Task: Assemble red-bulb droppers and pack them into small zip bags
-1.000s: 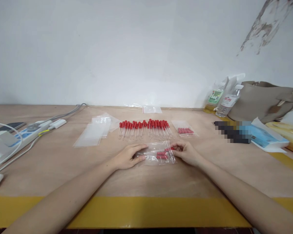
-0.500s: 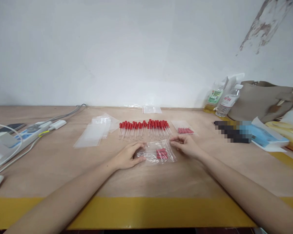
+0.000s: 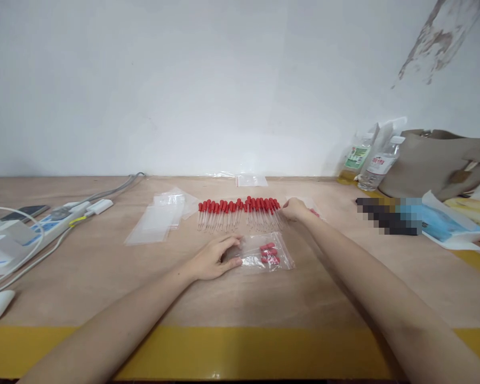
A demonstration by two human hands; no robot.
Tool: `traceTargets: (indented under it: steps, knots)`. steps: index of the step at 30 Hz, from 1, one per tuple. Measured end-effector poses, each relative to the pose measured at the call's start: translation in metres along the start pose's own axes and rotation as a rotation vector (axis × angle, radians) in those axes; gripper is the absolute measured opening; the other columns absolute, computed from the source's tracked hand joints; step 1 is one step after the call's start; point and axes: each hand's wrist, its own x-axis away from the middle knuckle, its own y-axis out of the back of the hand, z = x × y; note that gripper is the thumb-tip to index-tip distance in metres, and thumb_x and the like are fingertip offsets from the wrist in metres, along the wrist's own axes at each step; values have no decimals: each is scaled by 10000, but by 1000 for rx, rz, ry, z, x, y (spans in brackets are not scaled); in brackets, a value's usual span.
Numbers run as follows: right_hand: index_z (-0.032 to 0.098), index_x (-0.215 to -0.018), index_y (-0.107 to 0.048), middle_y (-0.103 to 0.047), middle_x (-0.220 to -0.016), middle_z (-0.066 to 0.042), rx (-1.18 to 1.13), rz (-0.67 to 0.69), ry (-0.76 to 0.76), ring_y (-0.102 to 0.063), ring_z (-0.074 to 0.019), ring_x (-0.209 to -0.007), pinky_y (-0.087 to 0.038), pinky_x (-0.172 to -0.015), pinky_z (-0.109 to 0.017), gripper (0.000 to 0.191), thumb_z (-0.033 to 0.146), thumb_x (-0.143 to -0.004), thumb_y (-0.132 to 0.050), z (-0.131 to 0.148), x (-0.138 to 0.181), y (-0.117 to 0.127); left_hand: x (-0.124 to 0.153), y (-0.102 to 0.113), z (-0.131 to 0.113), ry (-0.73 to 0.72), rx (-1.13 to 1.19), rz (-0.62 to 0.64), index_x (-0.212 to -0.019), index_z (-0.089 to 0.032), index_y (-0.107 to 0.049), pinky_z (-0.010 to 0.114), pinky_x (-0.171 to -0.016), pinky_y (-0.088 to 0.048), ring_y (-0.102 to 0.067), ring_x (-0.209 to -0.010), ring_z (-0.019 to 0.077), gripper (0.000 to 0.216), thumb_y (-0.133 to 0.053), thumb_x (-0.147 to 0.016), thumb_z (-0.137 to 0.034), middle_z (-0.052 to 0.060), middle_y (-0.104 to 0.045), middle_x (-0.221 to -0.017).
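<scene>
A clear zip-lock bag [image 3: 250,252] lies on the table with several red-bulbed droppers [image 3: 269,253] inside. At its left edge rests my left hand [image 3: 218,258], thumb and fingers apart and touching the plastic. Beyond the bag, several droppers [image 3: 228,207] with red bulbs and thin clear stems lie side by side in a row. My right hand [image 3: 294,209] is at the right end of this row, its fingers curled in. Whether a dropper is between those fingertips is hidden. Behind that hand, another bag [image 3: 314,211] with red bulbs is partly covered.
Flat clear bags [image 3: 156,216] are spread left of the row, and one bag [image 3: 252,181] lies by the wall. A power strip [image 3: 44,229] with cables is at the left. Bottles [image 3: 378,162], a grey handbag [image 3: 432,162] and a blue packet [image 3: 444,221] stand at the right.
My right hand has left the bag's right edge and moved away from me to the end of the dropper row. My left hand stays at the bag. The camera view has shifted slightly.
</scene>
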Motion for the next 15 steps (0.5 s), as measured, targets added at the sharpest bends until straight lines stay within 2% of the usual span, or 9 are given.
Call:
traceTargets:
  steps: [3,9,13,15]
  knots:
    - [159,-493,-569,-450,-358,-18,-24,50,-3,-493,-155,-441,-346,-438,-251,145,241,-587,-644,-3,-3,0,1,0,1,-3,-32,54,-1153,-226,-516,386,-967,-366,-440,-1171,213,339,-490,-838,-349,83,-449,-1293]
    - [139,-542,-587,-405,-330,20,-152,70,-25,-434,-120,-387,-303,-387,-233,135,224,-539,-692,-9,-6,-1,1,1,2,19,-36,92,-1196,-259,-516,397,-975,-369,-410,-1204,219,361,-470,-852,-360,69,-422,-1326]
    - [113,-650,-605,-423,-351,24,-290,53,-20,-410,-103,-359,-287,-371,-226,214,280,-555,-701,-12,-5,2,1,0,4,23,-43,98,-1201,-262,-514,398,-994,-348,-393,-1219,217,368,-466,-853,-372,69,-418,-1329]
    - [91,-766,-608,-426,-368,32,-359,29,-8,-400,-95,-347,-289,-368,-223,267,284,-593,-673,-14,-2,5,1,0,4,30,-46,101,-1202,-259,-513,394,-999,-342,-391,-1221,212,371,-463,-854,-377,70,-412,-1334]
